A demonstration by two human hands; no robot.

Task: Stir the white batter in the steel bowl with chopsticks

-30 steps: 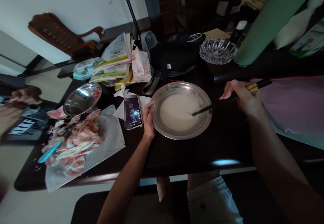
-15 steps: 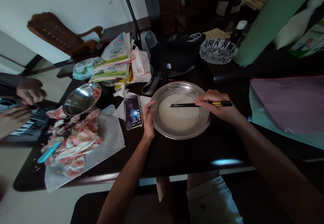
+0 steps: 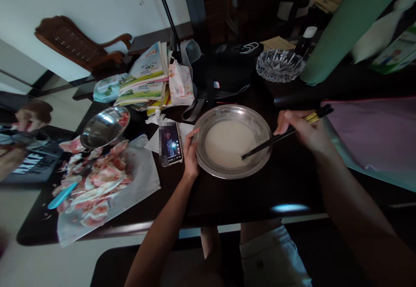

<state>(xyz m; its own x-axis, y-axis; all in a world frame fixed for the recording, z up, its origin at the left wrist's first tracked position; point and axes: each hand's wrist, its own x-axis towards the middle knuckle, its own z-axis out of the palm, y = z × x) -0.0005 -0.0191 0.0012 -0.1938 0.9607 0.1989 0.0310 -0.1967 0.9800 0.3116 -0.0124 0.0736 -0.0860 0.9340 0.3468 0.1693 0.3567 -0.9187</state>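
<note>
A wide steel bowl [image 3: 214, 118] of pale batter sits on the dark table in front of me. My left hand [image 3: 191, 153] grips its left rim, fingers curled over the edge. My right hand [image 3: 305, 130] is closed on a pair of black chopsticks [image 3: 279, 137] with gold ends. Their tips dip into the batter at the bowl's lower right.
A phone [image 3: 171, 143] lies just left of the bowl. Farther left are a sheet with sliced raw meat [image 3: 97, 178], a blue-handled tool [image 3: 61, 196] and a smaller steel bowl [image 3: 104, 127]. Books [image 3: 146, 77], a black bag [image 3: 224, 72] and a glass ashtray [image 3: 280, 65] stand behind. Another person's hands [image 3: 30, 116] work at far left.
My right hand swung from over the bowl back out to the right, and the chopsticks went from lying flat across the batter to slanting down into it. The left hand stayed put.
</note>
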